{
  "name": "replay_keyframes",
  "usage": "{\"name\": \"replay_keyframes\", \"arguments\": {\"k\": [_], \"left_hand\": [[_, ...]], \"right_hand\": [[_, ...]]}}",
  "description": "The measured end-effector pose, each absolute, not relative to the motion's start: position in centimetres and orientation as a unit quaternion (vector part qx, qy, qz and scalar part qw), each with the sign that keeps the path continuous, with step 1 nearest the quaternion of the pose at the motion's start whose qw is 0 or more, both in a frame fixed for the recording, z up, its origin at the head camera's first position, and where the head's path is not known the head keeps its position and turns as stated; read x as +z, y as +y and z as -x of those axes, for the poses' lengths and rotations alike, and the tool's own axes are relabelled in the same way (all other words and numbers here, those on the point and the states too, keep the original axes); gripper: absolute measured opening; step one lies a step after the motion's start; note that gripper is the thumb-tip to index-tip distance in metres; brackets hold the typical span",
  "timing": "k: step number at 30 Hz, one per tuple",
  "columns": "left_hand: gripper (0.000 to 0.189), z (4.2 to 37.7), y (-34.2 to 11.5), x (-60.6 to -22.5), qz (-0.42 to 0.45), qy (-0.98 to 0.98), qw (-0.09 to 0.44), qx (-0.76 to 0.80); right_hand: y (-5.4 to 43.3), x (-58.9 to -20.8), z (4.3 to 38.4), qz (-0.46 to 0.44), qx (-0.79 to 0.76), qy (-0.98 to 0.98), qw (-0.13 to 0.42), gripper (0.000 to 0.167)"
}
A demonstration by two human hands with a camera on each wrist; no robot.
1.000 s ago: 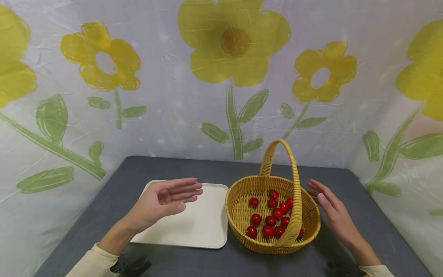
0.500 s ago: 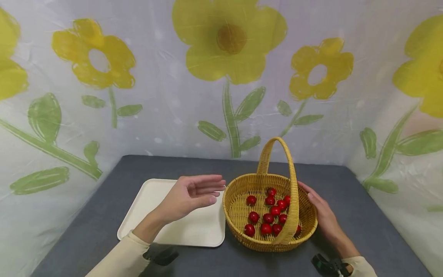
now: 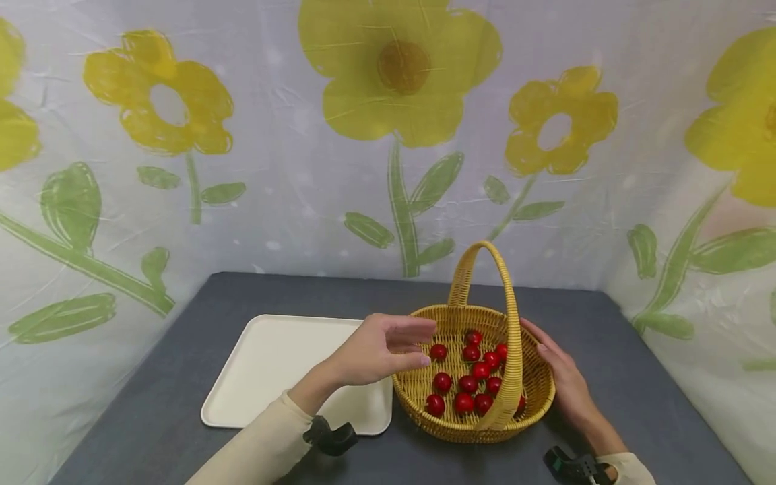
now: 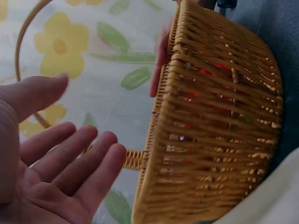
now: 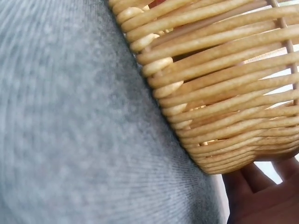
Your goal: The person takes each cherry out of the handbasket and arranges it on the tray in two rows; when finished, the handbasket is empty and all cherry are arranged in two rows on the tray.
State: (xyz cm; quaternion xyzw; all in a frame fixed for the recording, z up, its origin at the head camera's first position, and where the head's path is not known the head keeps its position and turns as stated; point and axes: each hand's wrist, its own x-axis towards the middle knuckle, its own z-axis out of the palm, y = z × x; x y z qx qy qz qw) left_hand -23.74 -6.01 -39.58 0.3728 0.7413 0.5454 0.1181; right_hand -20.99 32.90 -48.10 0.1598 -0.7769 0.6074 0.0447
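Observation:
A yellow wicker basket [image 3: 448,430] with a tall arched handle holds several red cherries [image 3: 463,403]. My left hand [image 3: 377,353] hovers at the basket's left rim, its fingers extended toward the inside and the thumb apart from them. In the left wrist view that hand [image 4: 60,172] holds nothing, and the woven wall [image 4: 210,116] stands beside it. On the opposite side my right hand [image 3: 570,385] rests against the basket's outer wall, thumb near the rim. The right wrist view shows this hand [image 5: 268,200] partly hidden by the weave.
A white rectangular tray [image 3: 261,364] lies left of the basket, partly covered by my left forearm. Both stand on a dark grey table [image 3: 164,397]. Behind it hangs a pale curtain [image 3: 279,175] printed with yellow flowers.
My left hand has moved right, from over the tray to the basket's left rim. My right hand has come in from the right to the basket's side. The basket stays in place.

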Motion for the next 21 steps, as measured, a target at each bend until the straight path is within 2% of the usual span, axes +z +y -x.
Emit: {"name": "replay_keyframes", "arguments": {"k": [9, 21], "left_hand": [[0.046, 24.4, -2.2, -40.5, -0.395, 0.822, 0.135, 0.387], [0.033, 24.1, 0.5, -42.3, -0.393, 0.886, 0.051, 0.240]], "right_hand": [[32.9, -48.1, 21.0, -0.150, 0.598, -0.785, 0.057, 0.053], [32.9, -48.3, 20.9, -0.151, 0.601, -0.784, 0.051, 0.054]]}}
